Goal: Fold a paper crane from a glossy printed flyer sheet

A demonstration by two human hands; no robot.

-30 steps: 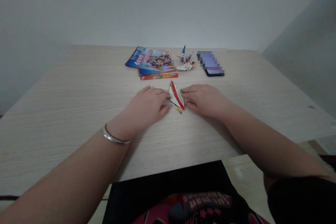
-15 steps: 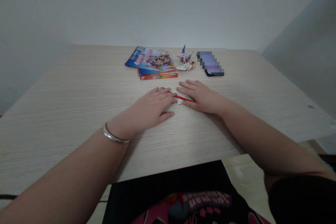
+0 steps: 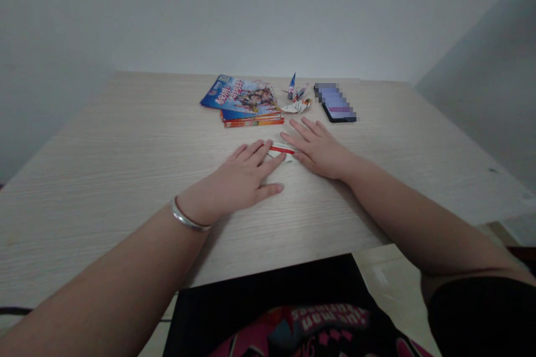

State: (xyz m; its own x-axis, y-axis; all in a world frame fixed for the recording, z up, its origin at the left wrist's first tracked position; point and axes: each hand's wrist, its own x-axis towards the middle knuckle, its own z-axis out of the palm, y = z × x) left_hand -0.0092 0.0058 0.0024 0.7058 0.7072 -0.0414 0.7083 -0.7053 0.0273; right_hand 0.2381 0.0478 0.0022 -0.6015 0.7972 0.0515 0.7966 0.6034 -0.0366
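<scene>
A small folded piece of red-and-white printed paper point(image 3: 282, 150) lies flat on the light wooden table point(image 3: 125, 139). My left hand point(image 3: 240, 175), with a silver bangle on its wrist, rests flat on the table with its fingers stretched out over the paper's left edge. My right hand point(image 3: 317, 148) lies flat too, fingers spread, pressing down on the paper's right part. Most of the paper is hidden under the two hands.
Behind my hands lies a stack of colourful booklets point(image 3: 247, 101). Two folded paper cranes point(image 3: 296, 97) stand to its right, and a dark phone point(image 3: 336, 103) lies beyond them. Walls close off the back and the right side.
The paper stood up as a folded flap between my fingertips; it now lies pressed flat. Both hands have slid forward over it and opened out flat.
</scene>
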